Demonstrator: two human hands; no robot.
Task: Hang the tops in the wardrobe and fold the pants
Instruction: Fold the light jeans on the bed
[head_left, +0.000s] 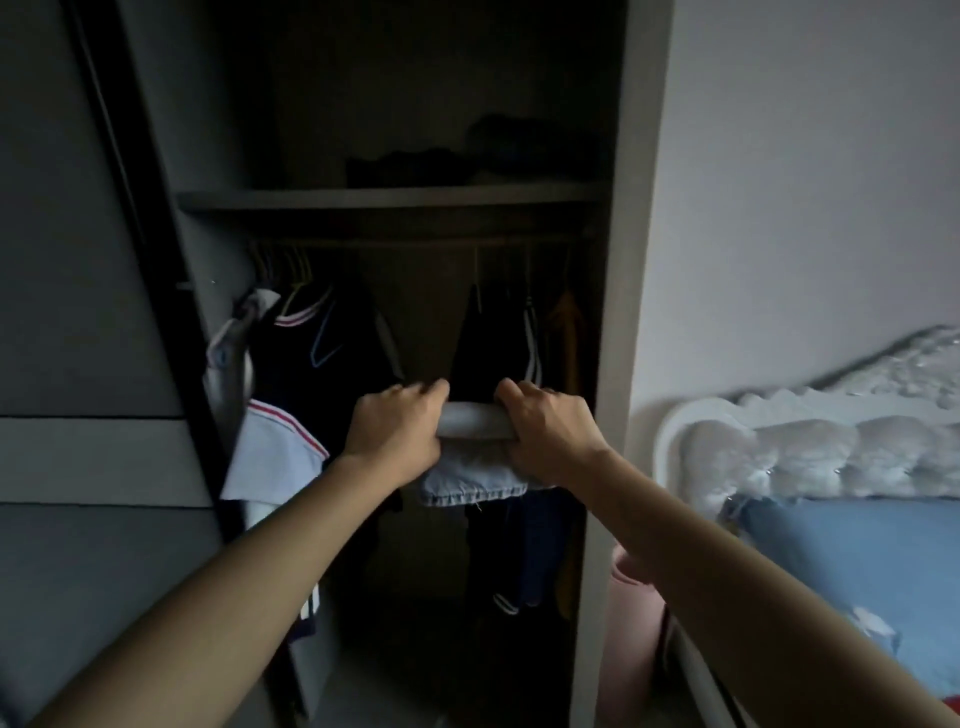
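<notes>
I hold a folded pair of light blue denim pants (474, 480) in front of the open wardrobe (608, 332). My left hand (395, 428) grips the left end of the bundle and my right hand (545, 434) grips its right end. The fold faces up between my hands and a frayed hem hangs below. Behind the bundle, dark tops (332, 353) hang from the rail (415, 241) on the left, and more dark garments (498, 338) hang on the right. A white top with red trim (270, 457) hangs at the wardrobe's left edge.
A shelf (389, 197) above the rail carries dark folded clothes (467, 158). The sliding door (88, 364) stands at the left. A bed with a blue sheet (852, 566) and white padded headboard (810, 447) is at the right. A pink bin (631, 623) sits beside the wardrobe.
</notes>
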